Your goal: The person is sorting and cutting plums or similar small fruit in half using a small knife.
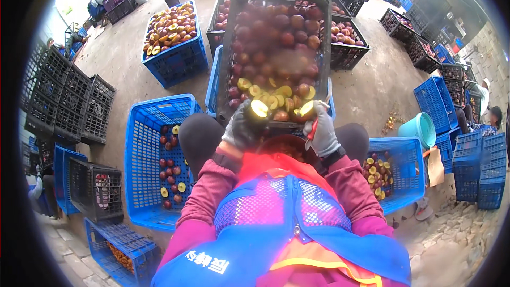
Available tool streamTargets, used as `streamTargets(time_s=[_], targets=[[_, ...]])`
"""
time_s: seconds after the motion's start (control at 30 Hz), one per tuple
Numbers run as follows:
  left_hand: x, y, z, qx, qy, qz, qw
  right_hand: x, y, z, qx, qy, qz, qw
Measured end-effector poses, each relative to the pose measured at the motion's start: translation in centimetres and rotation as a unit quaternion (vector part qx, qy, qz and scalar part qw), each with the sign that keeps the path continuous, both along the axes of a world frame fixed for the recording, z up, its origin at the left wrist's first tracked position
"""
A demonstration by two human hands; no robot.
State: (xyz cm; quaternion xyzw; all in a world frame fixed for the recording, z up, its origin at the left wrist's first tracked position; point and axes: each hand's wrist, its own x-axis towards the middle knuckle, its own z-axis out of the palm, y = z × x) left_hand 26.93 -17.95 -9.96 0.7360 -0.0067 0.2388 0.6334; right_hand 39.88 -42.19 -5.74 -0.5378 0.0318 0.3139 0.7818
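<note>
My left hand (243, 126), in a dark and grey glove, is closed around a halved plum (259, 108) with its yellow cut face up. My right hand (324, 132), in a grey glove, grips a small tool with a red handle (312, 129); its working end is hidden. Another cut plum (306, 108) shows at that hand's fingertips. Both hands are at the near edge of a black crate (325, 48) of dark plums (287, 39). Several yellow-fleshed halves (273, 101) lie at its near end. Below the hands, a reddish bowl (289, 142) is partly hidden.
A blue crate (137, 165) with plums stands at my left, another blue crate (409, 167) with cut halves at my right. A full blue crate (178, 64) is ahead left. Stacked black crates (64, 95) and a turquoise bucket (419, 129) stand farther out. Other people are in the background.
</note>
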Motion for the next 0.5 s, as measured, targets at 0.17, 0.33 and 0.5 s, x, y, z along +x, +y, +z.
streamTargets(time_s=[0.17,0.33,0.5], targets=[[3.2,1.7,1.3,-0.139,0.151,0.137,0.969,1.3,0.2,1.4,0.003,-0.032,-0.085,0.996],[4.1,-2.0,4.1,0.225,0.05,0.09,0.969,-1.6,1.7,6.4,-0.116,-0.198,0.031,0.973],[-1.3,-2.4,9.9,-0.242,0.212,0.073,0.944,2.1,-3.4,5.2,-0.071,-0.177,-0.03,0.981]])
